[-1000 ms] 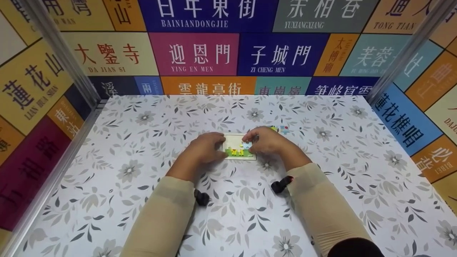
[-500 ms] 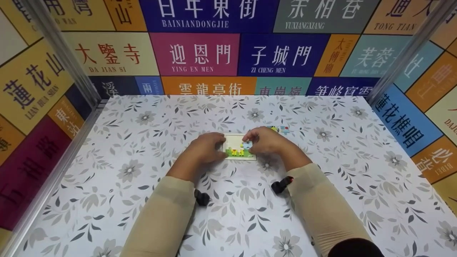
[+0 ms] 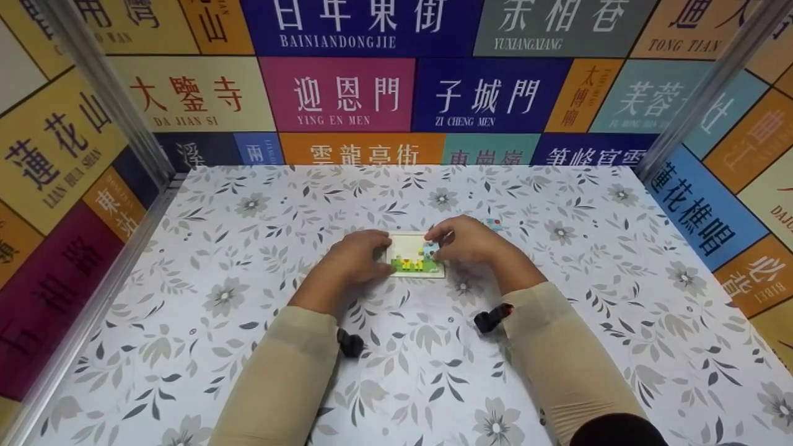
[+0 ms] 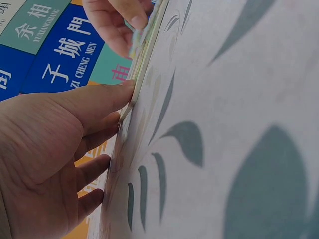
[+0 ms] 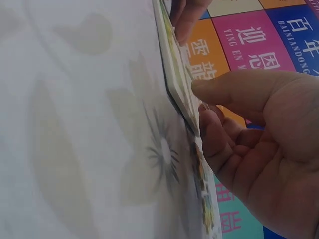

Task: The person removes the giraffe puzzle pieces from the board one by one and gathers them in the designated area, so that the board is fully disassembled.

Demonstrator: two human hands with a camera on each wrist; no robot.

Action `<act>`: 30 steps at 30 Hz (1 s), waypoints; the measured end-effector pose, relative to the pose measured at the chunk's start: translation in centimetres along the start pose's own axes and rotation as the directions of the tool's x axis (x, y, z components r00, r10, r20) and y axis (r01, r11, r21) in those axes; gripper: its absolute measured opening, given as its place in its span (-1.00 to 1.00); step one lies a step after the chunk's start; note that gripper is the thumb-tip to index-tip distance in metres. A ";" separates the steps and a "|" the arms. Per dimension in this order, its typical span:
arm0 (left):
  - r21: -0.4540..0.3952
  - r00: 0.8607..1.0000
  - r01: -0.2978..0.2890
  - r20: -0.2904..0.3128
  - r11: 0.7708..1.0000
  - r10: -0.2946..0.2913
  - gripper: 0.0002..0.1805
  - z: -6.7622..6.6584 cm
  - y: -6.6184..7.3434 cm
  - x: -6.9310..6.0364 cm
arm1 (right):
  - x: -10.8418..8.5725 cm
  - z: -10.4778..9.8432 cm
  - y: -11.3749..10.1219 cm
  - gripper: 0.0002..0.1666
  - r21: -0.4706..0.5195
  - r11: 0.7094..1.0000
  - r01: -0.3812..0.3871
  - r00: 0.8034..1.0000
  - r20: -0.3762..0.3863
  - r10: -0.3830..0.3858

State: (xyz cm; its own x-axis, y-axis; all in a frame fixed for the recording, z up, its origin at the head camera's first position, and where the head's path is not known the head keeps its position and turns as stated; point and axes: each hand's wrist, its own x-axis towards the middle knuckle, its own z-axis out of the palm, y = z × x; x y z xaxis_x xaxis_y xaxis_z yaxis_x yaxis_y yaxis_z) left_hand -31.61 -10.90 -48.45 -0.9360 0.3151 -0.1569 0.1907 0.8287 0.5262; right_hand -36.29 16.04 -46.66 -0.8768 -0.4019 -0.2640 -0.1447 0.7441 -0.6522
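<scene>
Evidently, the small, pale, rectangular puzzle tray (image 3: pixel 406 243) lies flat on the white tablecloth printed with grey flowers and leaves (image 3: pixel 396 365), square to the person and between both hands, probably because that spot suits two-handed work. The left hand (image 3: pixel 356 255) holds the tray's left end, thumb at the near corner and fingers bent towards the far one; that spread grip likely stops the frame sliding or turning. At the other end, the right hand (image 3: pixel 468 241) is narrow, its thumb and fingertips appearing to pinch a small blue-and-yellow jigsaw piece (image 4: pixel 133 47), tilted at the tray's right side; a pinch gives finer control than a whole-hand grasp. Whether that piece is seated cannot be told, as the fingers cover it. A green strip with yellow shapes (image 3: pixel 414 266) fills the tray's near edge, leaving the upper left bare. Just beyond the right hand lie colourful loose pieces (image 3: pixel 494 223), partly hidden, presumably placed there for easy reach
</scene>
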 end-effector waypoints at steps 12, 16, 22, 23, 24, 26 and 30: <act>-0.037 1.000 0.021 0.001 0.999 -0.021 -0.31 0.1 0.0 0.1 | -1.5 -4.6 3.1 -0.45 0.100 0.995 -0.014 0.997 -0.076 0.022; -0.040 0.999 0.034 0.005 0.999 -0.034 -0.30 0.3 0.0 0.2 | -2.2 -6.0 4.6 -0.45 0.111 0.993 -0.043 0.993 -0.103 0.054; -0.024 1.000 0.029 0.006 0.999 -0.029 -0.29 0.3 -0.1 0.3 | -3.5 -7.4 6.9 -0.41 0.111 0.993 -0.042 0.992 -0.117 0.055; -0.022 1.000 0.027 0.007 0.999 -0.027 -0.29 0.3 -0.1 0.3 | -3.7 -7.5 7.2 -0.41 0.114 0.992 -0.049 0.991 -0.120 0.062; -0.022 1.000 0.027 0.009 0.999 -0.026 -0.28 0.3 -0.1 0.3 | -3.9 -7.7 7.6 -0.40 0.110 0.992 -0.056 0.990 -0.121 0.069; -0.017 1.000 0.025 0.012 1.000 -0.024 -0.28 0.3 -0.2 0.4 | -4.2 -7.9 8.1 -0.41 0.104 0.992 -0.067 0.990 -0.120 0.079; -0.012 1.000 0.019 0.013 1.000 -0.019 -0.27 0.3 -0.3 0.3 | -4.4 -8.1 9.0 -0.44 0.101 0.991 -0.082 0.989 -0.117 0.093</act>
State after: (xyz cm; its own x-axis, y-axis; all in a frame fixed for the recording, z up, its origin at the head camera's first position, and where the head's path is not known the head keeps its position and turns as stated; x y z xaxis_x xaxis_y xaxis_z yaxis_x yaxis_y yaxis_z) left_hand -31.89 -10.85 -48.92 -0.9355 0.3055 -0.1775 0.1695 0.8289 0.5331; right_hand -37.45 28.81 -45.64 -0.9340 -0.2655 -0.2389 -0.0254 0.7165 -0.6971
